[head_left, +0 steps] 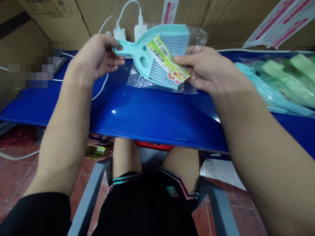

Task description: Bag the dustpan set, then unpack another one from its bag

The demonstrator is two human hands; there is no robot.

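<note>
A turquoise dustpan with a small brush (142, 64) in it is held up above the blue table, partly inside a clear plastic bag (137, 78). The thumb and forefinger of my left hand (95, 55) pinch the end of its handle, the other fingers loosely curled below. At the pan's wide edge, my right hand (203, 67) grips the set through the bag, its thumb by a green and yellow label card (167, 59). The card lies slanted across the pan. Some right fingertips are hidden behind the bag.
More bagged turquoise (261, 82) and green dustpans (283, 72) lie at the right of the table (147, 114). White chargers (140, 31) with cables stand at the back, before cardboard boxes (221, 19). A blurred-out patch covers the left end. A grey chair armrest (93, 193) shows below.
</note>
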